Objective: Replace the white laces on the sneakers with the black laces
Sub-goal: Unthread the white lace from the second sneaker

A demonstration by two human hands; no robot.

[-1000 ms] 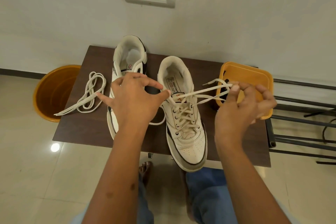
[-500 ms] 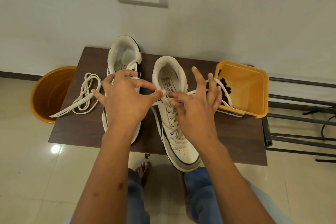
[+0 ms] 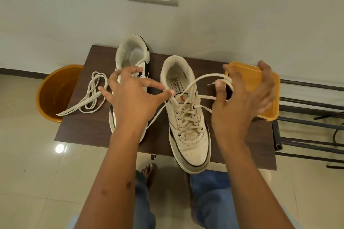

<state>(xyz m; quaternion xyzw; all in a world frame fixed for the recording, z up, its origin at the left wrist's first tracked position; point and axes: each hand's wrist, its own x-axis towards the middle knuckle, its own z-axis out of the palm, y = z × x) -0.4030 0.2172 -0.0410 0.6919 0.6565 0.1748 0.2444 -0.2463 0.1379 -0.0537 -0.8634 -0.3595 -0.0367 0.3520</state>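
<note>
right hand (image 3: 242,102) swung out, lace (image 3: 206,77) (white) over its fingers (image 3: 220,87).

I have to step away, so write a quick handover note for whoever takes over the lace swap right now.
Left hand: fingers spread, thumb on the collar of the right sneaker, steadying it.
Right hand: fingers spread, a loop of the white lace draped over the thumb; whether it pinches the lace is unclear.
Done: the left sneaker looks unlaced; its removed lace lies on the table at left.
Left: pull the remaining lace out of the lower eyelets, then thread black laces into both. They are not visible; the yellow tub may hold them.
</note>
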